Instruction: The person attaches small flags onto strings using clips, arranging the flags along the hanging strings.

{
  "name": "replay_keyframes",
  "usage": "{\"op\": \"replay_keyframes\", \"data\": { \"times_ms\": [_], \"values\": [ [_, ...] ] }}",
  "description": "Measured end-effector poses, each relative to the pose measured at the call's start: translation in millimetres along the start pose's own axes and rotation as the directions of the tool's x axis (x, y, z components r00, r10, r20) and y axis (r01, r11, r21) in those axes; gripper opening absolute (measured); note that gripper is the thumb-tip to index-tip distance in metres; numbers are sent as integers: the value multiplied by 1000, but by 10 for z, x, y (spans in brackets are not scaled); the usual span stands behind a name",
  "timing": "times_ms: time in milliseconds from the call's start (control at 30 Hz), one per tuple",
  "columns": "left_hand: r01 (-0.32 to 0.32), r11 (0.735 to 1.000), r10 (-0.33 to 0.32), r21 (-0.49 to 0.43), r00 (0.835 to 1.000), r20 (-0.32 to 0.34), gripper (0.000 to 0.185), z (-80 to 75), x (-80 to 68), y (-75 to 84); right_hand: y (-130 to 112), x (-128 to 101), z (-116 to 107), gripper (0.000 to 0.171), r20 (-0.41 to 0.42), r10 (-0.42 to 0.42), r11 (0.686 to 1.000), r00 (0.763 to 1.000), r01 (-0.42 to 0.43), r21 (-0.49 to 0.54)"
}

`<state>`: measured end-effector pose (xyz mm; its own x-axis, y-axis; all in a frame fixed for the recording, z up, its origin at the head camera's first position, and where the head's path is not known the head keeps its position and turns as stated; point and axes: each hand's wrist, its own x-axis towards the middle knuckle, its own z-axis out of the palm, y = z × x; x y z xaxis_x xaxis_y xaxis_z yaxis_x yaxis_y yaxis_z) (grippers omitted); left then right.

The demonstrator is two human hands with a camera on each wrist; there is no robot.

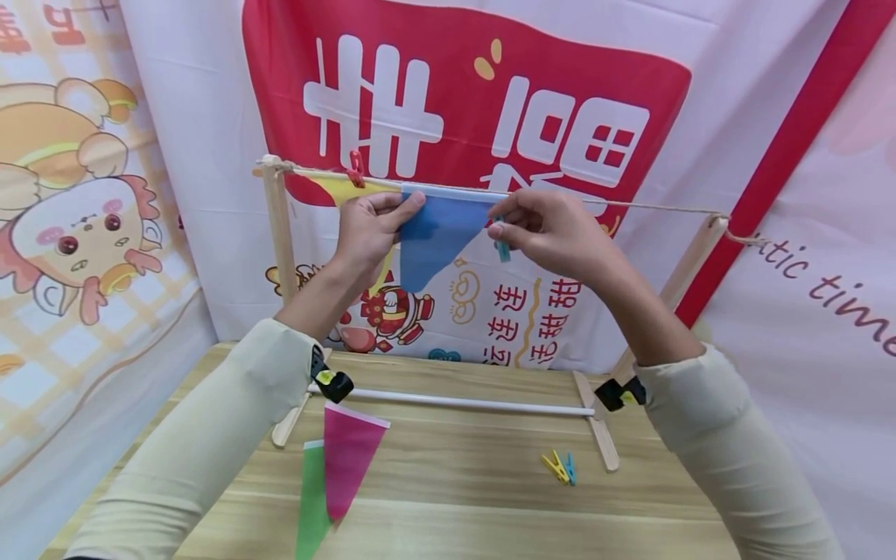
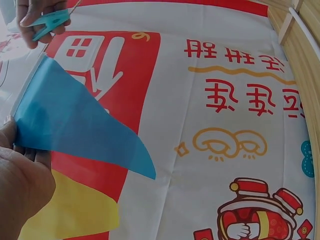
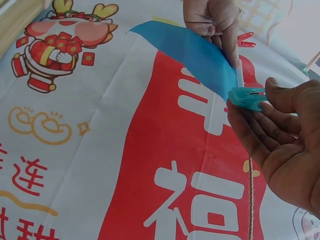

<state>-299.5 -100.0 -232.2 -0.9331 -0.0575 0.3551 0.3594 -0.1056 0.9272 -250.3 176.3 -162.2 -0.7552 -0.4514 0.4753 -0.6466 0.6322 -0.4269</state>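
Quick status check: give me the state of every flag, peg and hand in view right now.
blue flag: on the string, top corner pinched by left hand
teal peg: pinched in right hand, at the flag's other corner
yellow flag: hung, clipped by red peg
pink flag: lying on table, overlapping green flag
spare pegs: loose on table

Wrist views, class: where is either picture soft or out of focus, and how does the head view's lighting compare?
Left wrist: left hand near the lens blurs. Right wrist: right hand slightly soft, teal clothespin sharp. Head: even light, no glare.
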Motion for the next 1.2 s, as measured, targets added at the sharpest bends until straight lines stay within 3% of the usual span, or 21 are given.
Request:
{"op": "replay_keyframes", "data": {
  "times_ms": [467, 1200],
  "values": [
    [25, 999, -25, -36, 1000, 3, 45, 37, 15, -10, -144, 293, -60, 32, -172, 4, 983, 985, 28, 180],
    [21, 999, -20, -33, 1000, 11, 49, 104, 13, -3, -313, 770, 100, 30, -230, -8, 984, 973, 48, 169]
  ]
}}
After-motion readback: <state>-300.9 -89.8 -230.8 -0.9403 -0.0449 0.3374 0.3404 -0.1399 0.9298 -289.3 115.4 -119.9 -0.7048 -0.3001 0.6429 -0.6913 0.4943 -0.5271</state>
